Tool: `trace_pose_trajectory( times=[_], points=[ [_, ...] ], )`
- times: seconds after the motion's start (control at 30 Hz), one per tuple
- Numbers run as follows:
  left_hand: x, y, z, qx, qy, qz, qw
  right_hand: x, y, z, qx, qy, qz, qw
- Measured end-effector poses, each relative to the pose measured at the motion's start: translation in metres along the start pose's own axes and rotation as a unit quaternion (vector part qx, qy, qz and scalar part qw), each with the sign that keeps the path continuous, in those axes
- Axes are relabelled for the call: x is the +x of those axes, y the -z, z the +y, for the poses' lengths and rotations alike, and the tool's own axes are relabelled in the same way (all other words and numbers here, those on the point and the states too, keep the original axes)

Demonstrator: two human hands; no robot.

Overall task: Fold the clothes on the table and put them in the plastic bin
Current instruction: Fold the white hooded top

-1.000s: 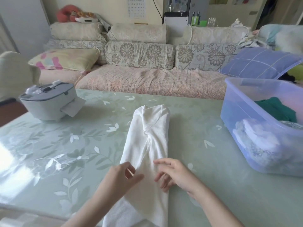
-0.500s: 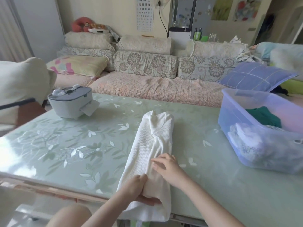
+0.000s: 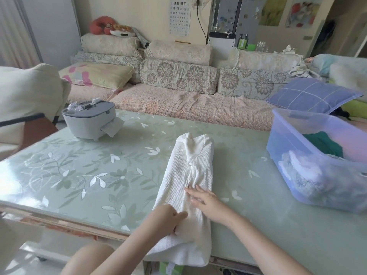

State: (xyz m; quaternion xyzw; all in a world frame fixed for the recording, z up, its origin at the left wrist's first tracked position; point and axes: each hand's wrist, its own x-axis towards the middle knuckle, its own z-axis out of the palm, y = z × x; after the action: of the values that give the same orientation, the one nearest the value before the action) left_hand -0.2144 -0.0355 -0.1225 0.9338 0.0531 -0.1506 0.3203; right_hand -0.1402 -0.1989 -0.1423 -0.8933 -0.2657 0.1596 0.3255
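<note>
From the head camera, the white garment [image 3: 190, 175] lies lengthwise on the worktop [image 3: 79, 175], already narrowed into a long strip, with its collar end pointing away and its near end hanging over the worktop's near edge. The left hand [image 3: 166, 219] curls round the strip's left side low down, thumb on top, pinching the fabric. The right hand [image 3: 206, 201] lies flat on the cloth just beyond it, fingers straight and slightly spread.

The risks, as I judge them:
- The overhanging end could drag the strip off the glossy surface if both hands lift at once.
- The two side flaps meet in a twisted bunch near the middle, so a cross fold over that ridge may come out lumpy or spring open.
- The plastic bin [image 3: 297, 135] stands well apart to the right and already holds a green garment [image 3: 323, 143] and a pale patterned bundle [image 3: 309, 171]. A loosely folded piece may come undone on the way over.

The worktop is smooth, shiny and pale green with a white leaf print, and glare falls on its left part. A grey appliance [image 3: 89, 120] sits at its far left. Beyond it are a floral sofa [image 3: 188, 108] with stacked cushions, a purple checked pillow [image 3: 311, 96], an eye chart [image 3: 179, 15] on the wall, and a cream-covered chair [image 3: 25, 96] at left.
</note>
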Motion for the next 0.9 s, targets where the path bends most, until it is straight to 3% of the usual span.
trace_pose_trajectory(
  times=[0.1,0.17,0.23,0.33,0.5,0.67,0.9],
  points=[
    [0.015,0.004,0.006,0.001,-0.013,0.107,0.994,0.008,0.022,-0.007,0.162,-0.025,0.113,0.98],
    [0.021,0.001,0.013,-0.004,-0.018,0.135,0.991,0.023,0.038,-0.006,0.146,-0.055,0.219,0.963],
    [0.025,-0.004,0.017,-0.001,-0.017,0.145,0.989,0.042,0.05,-0.01,0.108,-0.101,0.262,0.954],
    [0.03,-0.01,0.01,-0.009,-0.014,0.171,0.985,0.069,0.053,-0.021,-0.008,-0.148,0.248,0.957],
    [0.029,-0.018,-0.004,-0.133,-0.013,0.153,0.979,0.101,0.041,-0.031,-0.179,-0.191,0.204,0.943],
    [0.026,-0.024,-0.008,-0.174,-0.022,0.146,0.974,0.117,0.038,-0.03,-0.094,-0.184,0.266,0.941],
    [0.026,-0.026,-0.01,-0.164,-0.035,0.158,0.973,0.121,0.042,-0.018,-0.161,-0.205,0.197,0.945]
  ],
)
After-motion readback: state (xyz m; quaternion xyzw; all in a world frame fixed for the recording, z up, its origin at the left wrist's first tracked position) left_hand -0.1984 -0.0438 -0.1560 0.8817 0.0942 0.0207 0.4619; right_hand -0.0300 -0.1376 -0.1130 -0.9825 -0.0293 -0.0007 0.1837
